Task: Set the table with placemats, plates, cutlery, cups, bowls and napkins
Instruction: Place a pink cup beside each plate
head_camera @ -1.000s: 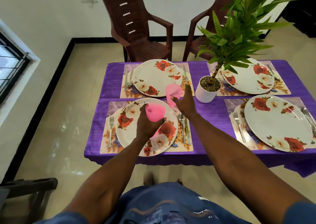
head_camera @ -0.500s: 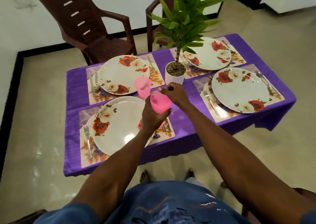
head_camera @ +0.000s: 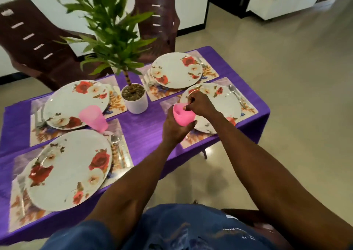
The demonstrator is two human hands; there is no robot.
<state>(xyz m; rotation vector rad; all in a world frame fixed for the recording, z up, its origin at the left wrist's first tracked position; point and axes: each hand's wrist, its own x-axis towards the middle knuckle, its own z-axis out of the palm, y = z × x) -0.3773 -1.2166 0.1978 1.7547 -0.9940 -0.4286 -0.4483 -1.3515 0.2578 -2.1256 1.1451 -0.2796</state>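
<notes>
Head view: one pink cup [head_camera: 93, 117] now standing on the table between the two left plates, released since a second ago. Left hand [head_camera: 174, 128] wrapped around remaining pink cup stack [head_camera: 183, 117], held above purple cloth [head_camera: 145, 133] at right near placemat [head_camera: 193, 138]. Right hand [head_camera: 199, 104] pinching the stack's rim, probably separating the next cup. Bowls, napkins not seen.
</notes>
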